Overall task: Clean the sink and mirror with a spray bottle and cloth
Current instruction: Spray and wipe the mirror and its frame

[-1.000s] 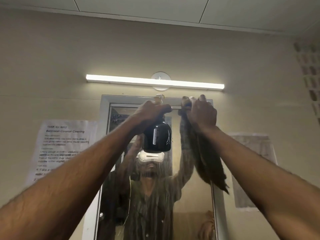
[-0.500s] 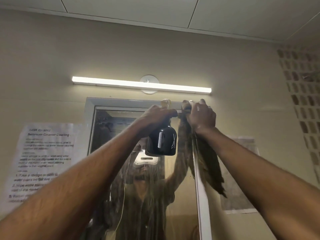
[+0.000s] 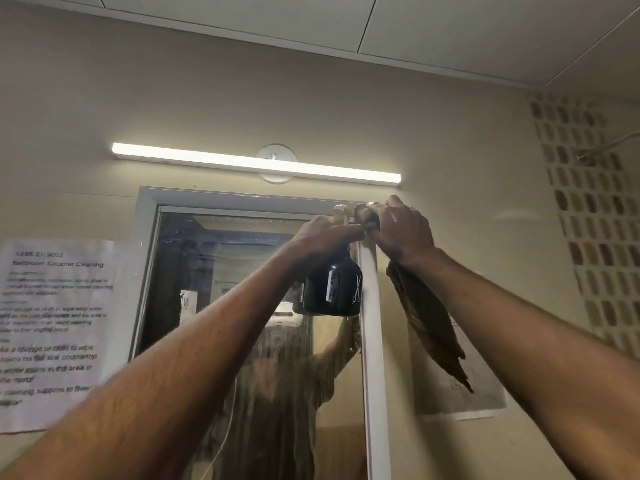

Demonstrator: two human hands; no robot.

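1. The mirror stands before you, streaked wet, so you work at its top right corner.
2. Your right hand clenches the cloth there to wipe; its tail hangs.
3. Your left hand grips the spray bottle by its neck, ready to spray.

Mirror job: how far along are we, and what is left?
Done: the mirror is sprayed; streaks run down the glass. In hand: the left hand holds the bottle near the top right corner, while the right hand presses the cloth at the frame's top right, its tail hanging. Left: most of the glass looks unwiped. The sink is out of view, so its state cannot be judged.
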